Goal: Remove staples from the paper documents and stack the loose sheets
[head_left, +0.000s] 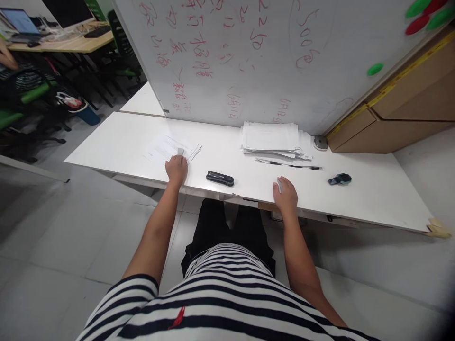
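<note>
My left hand (177, 169) is closed at the near edge of some loose paper sheets (161, 149) lying on the white table. A small greyish paper corner (180, 151) sticks up past its fingers. My right hand (286, 195) rests at the table's front edge with curled fingers. Something small and pale grey (279, 185) shows between its thumb and fingers, too little of it visible to name. Between the two hands lies a black stapler (220, 178), which neither hand touches.
A thick stack of papers (270, 137) stands against the whiteboard (227, 61), with a dark strip (289, 165) in front. A dark bundled item (340, 179) lies on the right of the white table (377, 203). Cardboard boxes (366, 132) fill the back right corner. Another person's arm (7, 56) shows far left.
</note>
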Action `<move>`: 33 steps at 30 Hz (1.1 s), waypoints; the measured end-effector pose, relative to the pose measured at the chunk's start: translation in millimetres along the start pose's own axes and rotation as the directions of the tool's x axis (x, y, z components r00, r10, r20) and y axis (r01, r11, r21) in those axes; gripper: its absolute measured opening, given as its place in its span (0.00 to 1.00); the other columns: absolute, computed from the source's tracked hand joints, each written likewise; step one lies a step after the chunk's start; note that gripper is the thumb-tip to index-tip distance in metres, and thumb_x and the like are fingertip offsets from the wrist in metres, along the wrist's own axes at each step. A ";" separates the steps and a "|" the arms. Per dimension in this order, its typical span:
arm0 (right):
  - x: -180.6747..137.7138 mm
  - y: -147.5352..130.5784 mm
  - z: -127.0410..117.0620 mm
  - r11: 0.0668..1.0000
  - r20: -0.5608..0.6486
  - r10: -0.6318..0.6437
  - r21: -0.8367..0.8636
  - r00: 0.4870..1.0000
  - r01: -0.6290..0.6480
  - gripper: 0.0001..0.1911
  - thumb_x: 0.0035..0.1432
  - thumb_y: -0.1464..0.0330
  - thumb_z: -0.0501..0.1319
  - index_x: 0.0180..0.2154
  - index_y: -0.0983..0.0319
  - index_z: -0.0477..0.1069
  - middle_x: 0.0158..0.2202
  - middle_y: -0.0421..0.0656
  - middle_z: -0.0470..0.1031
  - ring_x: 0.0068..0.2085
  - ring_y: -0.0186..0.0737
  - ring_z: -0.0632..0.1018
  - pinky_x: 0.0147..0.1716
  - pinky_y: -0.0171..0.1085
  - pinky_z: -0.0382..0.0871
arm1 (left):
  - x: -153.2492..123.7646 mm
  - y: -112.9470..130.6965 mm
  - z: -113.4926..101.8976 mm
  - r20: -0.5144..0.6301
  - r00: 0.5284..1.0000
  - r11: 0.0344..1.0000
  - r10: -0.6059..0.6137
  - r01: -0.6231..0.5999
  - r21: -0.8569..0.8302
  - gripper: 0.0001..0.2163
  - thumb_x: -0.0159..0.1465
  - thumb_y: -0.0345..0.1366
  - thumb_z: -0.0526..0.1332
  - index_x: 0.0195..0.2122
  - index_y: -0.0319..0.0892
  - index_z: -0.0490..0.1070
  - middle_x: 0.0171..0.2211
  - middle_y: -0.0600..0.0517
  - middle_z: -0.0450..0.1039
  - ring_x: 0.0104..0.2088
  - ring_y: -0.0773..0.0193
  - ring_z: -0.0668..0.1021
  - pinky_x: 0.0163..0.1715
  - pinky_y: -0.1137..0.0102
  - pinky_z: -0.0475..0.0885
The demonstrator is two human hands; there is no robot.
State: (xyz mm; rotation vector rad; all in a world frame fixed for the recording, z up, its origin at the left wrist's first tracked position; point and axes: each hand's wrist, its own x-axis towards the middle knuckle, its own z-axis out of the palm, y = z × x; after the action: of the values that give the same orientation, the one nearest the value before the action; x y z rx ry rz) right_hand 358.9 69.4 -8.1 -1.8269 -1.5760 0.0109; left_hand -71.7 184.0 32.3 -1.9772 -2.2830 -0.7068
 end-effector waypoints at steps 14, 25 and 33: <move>-0.3 1.2 0.9 1.000 -0.008 -0.014 -0.003 1.000 0.014 0.19 0.62 0.62 0.53 0.48 0.64 0.73 0.52 0.52 0.74 0.55 0.48 0.72 0.56 0.49 0.65 | 6.7 -9.0 2.4 0.006 0.995 0.995 -0.095 0.095 -0.018 0.16 0.64 0.45 0.54 0.47 0.45 0.74 0.49 0.44 0.73 0.49 0.48 0.71 0.49 0.56 0.62; -0.1 -0.2 0.0 1.000 0.000 0.001 0.007 1.000 -0.001 0.19 0.62 0.62 0.53 0.48 0.64 0.73 0.52 0.52 0.74 0.55 0.49 0.72 0.56 0.50 0.65 | 4.4 -6.0 0.2 0.014 0.999 0.998 -0.042 0.041 0.039 0.16 0.68 0.38 0.46 0.43 0.41 0.72 0.44 0.42 0.73 0.47 0.51 0.72 0.49 0.58 0.60; 0.8 1.1 -0.2 1.000 -0.011 -0.008 0.024 1.000 0.008 0.19 0.62 0.62 0.52 0.47 0.64 0.73 0.52 0.52 0.74 0.55 0.48 0.72 0.56 0.49 0.65 | -5.4 -2.6 -1.2 -0.008 1.000 1.000 -0.009 0.009 -0.011 0.14 0.68 0.36 0.47 0.43 0.41 0.71 0.44 0.42 0.74 0.45 0.54 0.74 0.41 0.64 0.65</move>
State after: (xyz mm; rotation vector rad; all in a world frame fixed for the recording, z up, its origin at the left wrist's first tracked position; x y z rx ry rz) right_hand 360.1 69.9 -8.2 -1.7992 -1.5690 0.0156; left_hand -73.5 178.4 30.8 -1.9661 -2.2897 -0.7285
